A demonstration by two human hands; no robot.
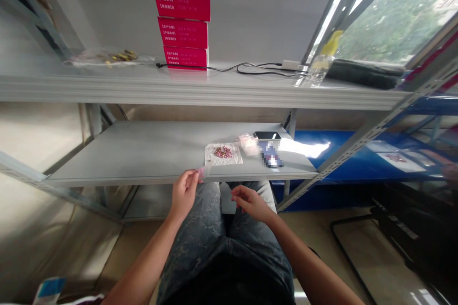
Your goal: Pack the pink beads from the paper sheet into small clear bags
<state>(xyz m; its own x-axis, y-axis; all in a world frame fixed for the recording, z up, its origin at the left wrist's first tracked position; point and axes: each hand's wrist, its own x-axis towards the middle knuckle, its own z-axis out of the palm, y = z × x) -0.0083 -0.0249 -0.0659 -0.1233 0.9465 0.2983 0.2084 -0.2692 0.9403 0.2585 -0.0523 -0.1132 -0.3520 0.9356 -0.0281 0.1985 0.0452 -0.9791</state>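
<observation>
At the front edge of the lower shelf, my left hand [184, 190] pinches a small clear plastic bag [202, 172] with a pink part between thumb and fingers. My right hand [250, 202] hovers above my lap, lower than the shelf edge, with thumb and fingers drawn together; whatever is in them, if anything, is too small to make out. Just beyond both hands, a pile of small pink and gold bead-like pieces [223, 152] lies on a crumpled white sheet [211, 158]. Beside it rests a heap of clear plastic bags [249, 144].
Right of the bags lie a dark phone [267, 135] and a blurred-out blue item [271, 153]. The upper shelf [229, 90] carries stacked red boxes [184, 33], a cable [246, 67], a yellow-topped spray bottle [327, 55] and a bag of brass-coloured pieces [123, 55].
</observation>
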